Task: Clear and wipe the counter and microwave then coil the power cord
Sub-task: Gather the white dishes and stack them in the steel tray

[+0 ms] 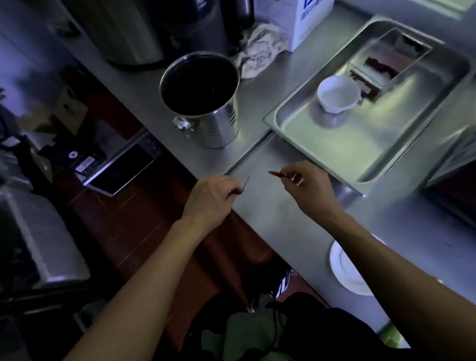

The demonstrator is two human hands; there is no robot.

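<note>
- Dark appliance (118, 166) with a glossy panel and a label is sitting low at the far left, below the desk edge; detail is too dim to tell more.
- Left hand (210, 196) is hovering over the near edge of the desk (277, 205); its fingers are curling in a pinch round a thin dark sliver (244, 184) that is pointing up and to the right.
- Steel bucket (205, 101) is standing upright on the desk behind the left hand; its inside is reading dark.
- Crumpled pale cloth (258, 51) is lying just behind the bucket, touching the foot of a white carton (309, 5) with blue print.
- Right hand (309, 186) is hanging over the desk, apart from the left hand; thumb and fingers are pinching a small red-tipped stick (278, 174) pointing left.
- White plate (347, 268) is lying on the desk near the body, partly hidden under the right forearm.
- Steel tray (373, 133) is resting on the desk at the right; a white cup (337, 93) is tilting inside it; a smaller steel container (388, 58) with dark red contents is sitting just behind the cup.
</note>
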